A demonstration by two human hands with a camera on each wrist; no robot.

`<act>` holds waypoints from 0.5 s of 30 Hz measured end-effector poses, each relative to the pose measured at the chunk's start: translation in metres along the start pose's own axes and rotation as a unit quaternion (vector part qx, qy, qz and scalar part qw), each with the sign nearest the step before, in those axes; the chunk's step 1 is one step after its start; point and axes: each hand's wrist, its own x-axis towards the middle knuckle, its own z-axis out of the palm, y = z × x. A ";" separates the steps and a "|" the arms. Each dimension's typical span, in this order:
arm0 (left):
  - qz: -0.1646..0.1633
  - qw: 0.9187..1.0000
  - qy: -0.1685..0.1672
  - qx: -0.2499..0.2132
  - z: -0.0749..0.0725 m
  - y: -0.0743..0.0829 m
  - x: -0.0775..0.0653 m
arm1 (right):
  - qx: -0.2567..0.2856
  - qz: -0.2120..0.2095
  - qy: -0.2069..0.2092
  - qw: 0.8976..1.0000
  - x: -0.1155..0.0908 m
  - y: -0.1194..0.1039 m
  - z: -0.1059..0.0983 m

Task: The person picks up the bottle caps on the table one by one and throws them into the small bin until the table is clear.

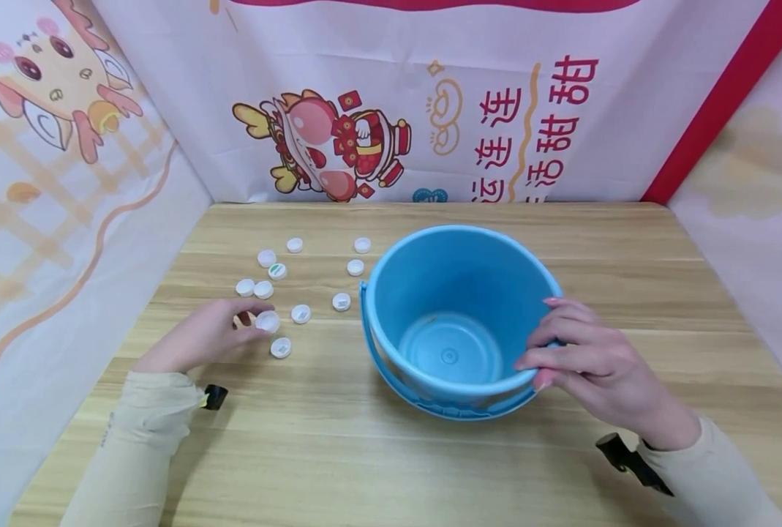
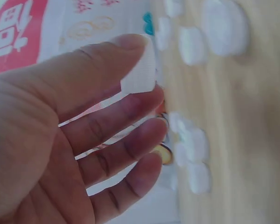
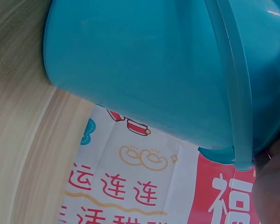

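Note:
My left hand (image 1: 209,333) pinches a white bottle cap (image 1: 268,322) between thumb and fingers, above the left part of the table. In the left wrist view the ridged side of the held cap (image 2: 142,70) shows under the thumb, the other fingers lying apart. My right hand (image 1: 591,359) grips the right rim of a blue plastic bucket (image 1: 459,267), thumb outside and fingers over the edge. The bucket stands with its mouth facing up and towards me, its inside bare, the handle (image 1: 423,401) hanging down in front. The right wrist view shows mostly its outer wall (image 3: 130,70).
Several white bottle caps lie scattered left of the bucket, among them one with a green mark (image 1: 277,271), one near the bucket (image 1: 341,301) and one before the left hand (image 1: 281,348). Printed cloth (image 1: 377,44) hangs behind and beside the wooden table (image 1: 338,476).

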 end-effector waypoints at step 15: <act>0.120 0.987 0.098 -0.048 -0.039 0.078 0.021 | -0.005 0.018 -0.017 1.000 -0.005 0.002 -0.003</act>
